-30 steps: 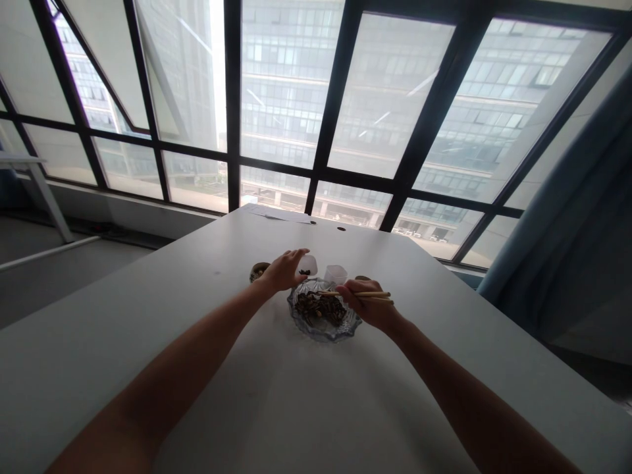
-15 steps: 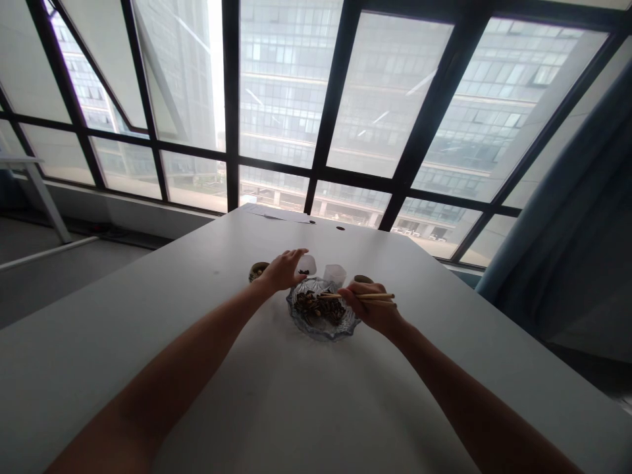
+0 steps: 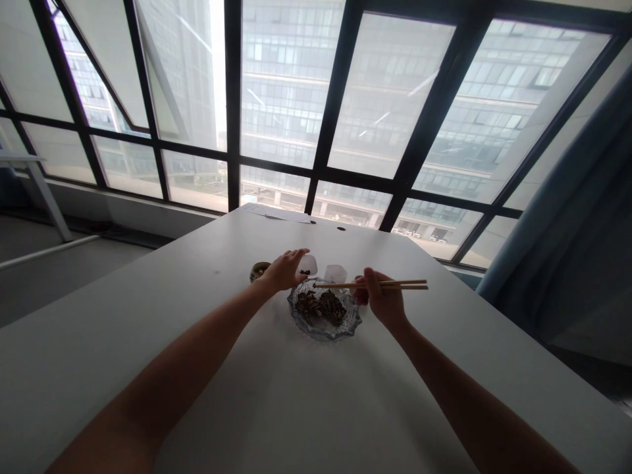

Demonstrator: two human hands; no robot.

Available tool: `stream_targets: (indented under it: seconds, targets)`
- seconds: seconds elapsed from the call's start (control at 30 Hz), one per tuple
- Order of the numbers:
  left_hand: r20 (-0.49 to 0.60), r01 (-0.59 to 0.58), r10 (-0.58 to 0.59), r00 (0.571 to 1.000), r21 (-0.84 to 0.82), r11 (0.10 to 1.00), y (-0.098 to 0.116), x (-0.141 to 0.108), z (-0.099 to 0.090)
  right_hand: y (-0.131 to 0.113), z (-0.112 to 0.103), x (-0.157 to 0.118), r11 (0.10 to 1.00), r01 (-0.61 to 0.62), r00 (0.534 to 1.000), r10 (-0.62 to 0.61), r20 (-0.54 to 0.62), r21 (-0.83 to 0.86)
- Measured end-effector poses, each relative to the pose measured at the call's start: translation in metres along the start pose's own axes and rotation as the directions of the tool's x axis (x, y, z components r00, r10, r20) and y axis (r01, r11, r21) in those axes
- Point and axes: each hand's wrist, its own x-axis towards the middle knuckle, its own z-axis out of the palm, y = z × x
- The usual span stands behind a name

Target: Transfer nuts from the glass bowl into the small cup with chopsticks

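Note:
My right hand [image 3: 382,296] grips a pair of light wooden chopsticks [image 3: 340,286], held nearly level above the back of a clear glass bowl [image 3: 349,327] with a scalloped rim. At their tips is a small dark piece [image 3: 315,286], too small to name. Brown and dark dried bits [image 3: 328,307] lie in the glass bowl. My left hand [image 3: 284,270] curves around a small white cup [image 3: 311,264], fingers along its far side and thumb at its near side. A few dark bits [image 3: 305,272] are in that cup.
A second white cup [image 3: 336,273] stands behind the glass bowl. Left of my left hand is a small patterned bowl [image 3: 257,270] with pieces in it. Paper [image 3: 276,214] and two dark round things [image 3: 341,228] lie at the table's [image 3: 222,243] far end, before the windows.
My right hand has raised the chopsticks out of the bits and drawn back rightward; a small dark piece now shows at their tips. My left hand stays by the white cup.

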Motion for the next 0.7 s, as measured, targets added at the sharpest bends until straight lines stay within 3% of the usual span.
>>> stream_targets:
  seconds: [0.1, 0.23, 0.43, 0.6, 0.7]
  targets:
    - [-0.009, 0.0, 0.0, 1.0, -0.007, 1.0, 0.0, 0.0, 0.0, 0.006, -0.001, 0.008, 0.983, -0.085, 0.976, 0.115, -0.187, 0.162]
    - [-0.01, 0.007, -0.007, 1.0, -0.012, 1.0, -0.001, -0.001, 0.001, 0.008, 0.008, 0.019, 0.99, 0.002, 0.969, 0.034, -0.246, 0.143]
    - [0.003, 0.02, -0.02, 1.0, 0.019, 1.0, -0.002, -0.003, 0.0, 0.014, 0.029, 0.023, 0.986, 0.138, 0.989, -0.133, 0.062, -0.092]
    - [0.033, 0.041, -0.043, 0.999, 0.051, 0.998, -0.001, -0.005, 0.0, 0.006, 0.018, 0.008, 0.994, 0.113, 0.993, -0.113, -0.021, 0.002]
    - [0.074, 0.105, -0.113, 0.991, 0.107, 0.989, 0.001, -0.007, -0.002, -0.001, 0.007, -0.002, 0.997, 0.082, 0.995, -0.082, 0.058, -0.004]
